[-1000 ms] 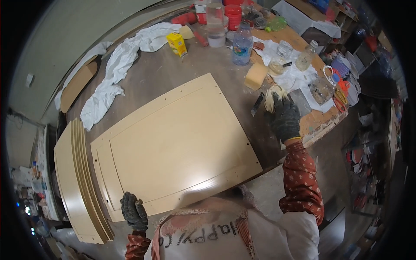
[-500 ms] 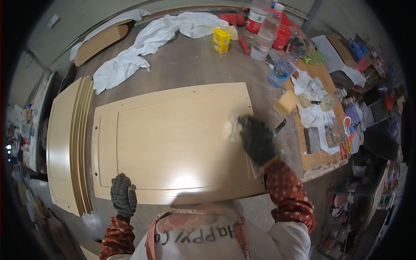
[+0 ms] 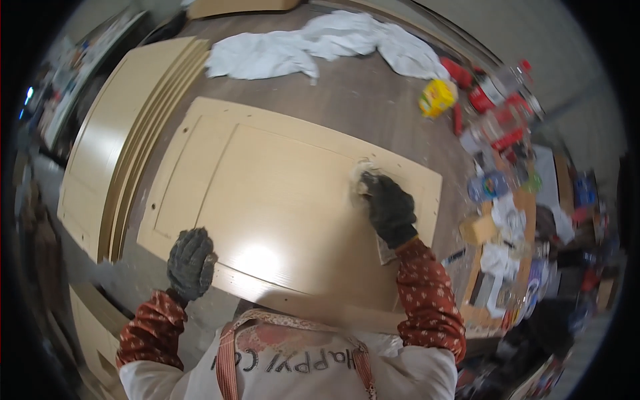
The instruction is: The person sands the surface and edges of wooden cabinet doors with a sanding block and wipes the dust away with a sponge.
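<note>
A cream cabinet door panel [image 3: 280, 200] with a recessed centre lies in front of me on the table. My right hand [image 3: 390, 210], in a dark glove, is closed on a crumpled whitish wad of cloth [image 3: 363, 175]. The wad is pressed to the panel near the far right corner of the recess. A pale flap [image 3: 385, 251] shows below that hand; whether it belongs to the wad I cannot tell. At the panel's near left edge my left hand [image 3: 191, 263], also gloved, is curled closed. What its fingers hold, if anything, is hidden.
Several similar panels [image 3: 117, 133] stand stacked at the left. A white cloth [image 3: 340, 37] is spread along the far side. A yellow box [image 3: 437, 98], plastic bottles [image 3: 490, 187], a sponge block [image 3: 479, 230] and a dark-handled tool [image 3: 454, 257] lie to the right.
The whole view has turned, so the panel looks slanted. My right hand has carried the wad from the panel's right side toward the far edge of the recess. My left hand stays by the near left edge.
</note>
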Available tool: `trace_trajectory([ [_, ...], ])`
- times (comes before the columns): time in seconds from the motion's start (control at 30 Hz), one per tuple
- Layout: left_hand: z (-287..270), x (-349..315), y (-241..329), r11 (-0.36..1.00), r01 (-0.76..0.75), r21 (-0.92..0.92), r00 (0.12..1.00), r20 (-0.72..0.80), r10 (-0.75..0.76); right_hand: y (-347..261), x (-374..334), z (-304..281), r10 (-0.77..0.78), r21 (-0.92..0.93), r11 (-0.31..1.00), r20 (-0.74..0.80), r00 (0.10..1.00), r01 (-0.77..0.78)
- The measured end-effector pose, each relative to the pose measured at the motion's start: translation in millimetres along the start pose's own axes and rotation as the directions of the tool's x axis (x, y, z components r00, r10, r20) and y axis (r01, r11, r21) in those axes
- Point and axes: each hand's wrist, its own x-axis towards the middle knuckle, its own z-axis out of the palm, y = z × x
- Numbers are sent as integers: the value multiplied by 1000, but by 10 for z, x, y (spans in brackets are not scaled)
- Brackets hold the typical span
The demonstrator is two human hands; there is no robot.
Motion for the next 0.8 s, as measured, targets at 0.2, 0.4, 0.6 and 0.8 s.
trace_trajectory([
  [0.2, -21, -36, -25, 992, 72, -106, 995, -54, -78, 697, 242, 69, 218, -20, 970, -381, 899, -244],
  [0.4, 42, -126, -1, 997, 30, -68, 990, -139, -40, -678, 1203, 832, 59, -55, 996, -259, 964, -76],
  [0.6, 153, -233, -3, 993, 117, -29, 953, -279, -120, -2122, 1724, 911, -168, 183, 973, 125, 978, 144],
  [0.8, 27, -191, -86, 994, 2, -107, 976, -216, -25, -1803, 2055, 834, 385, 184, 907, -1, 923, -378],
])
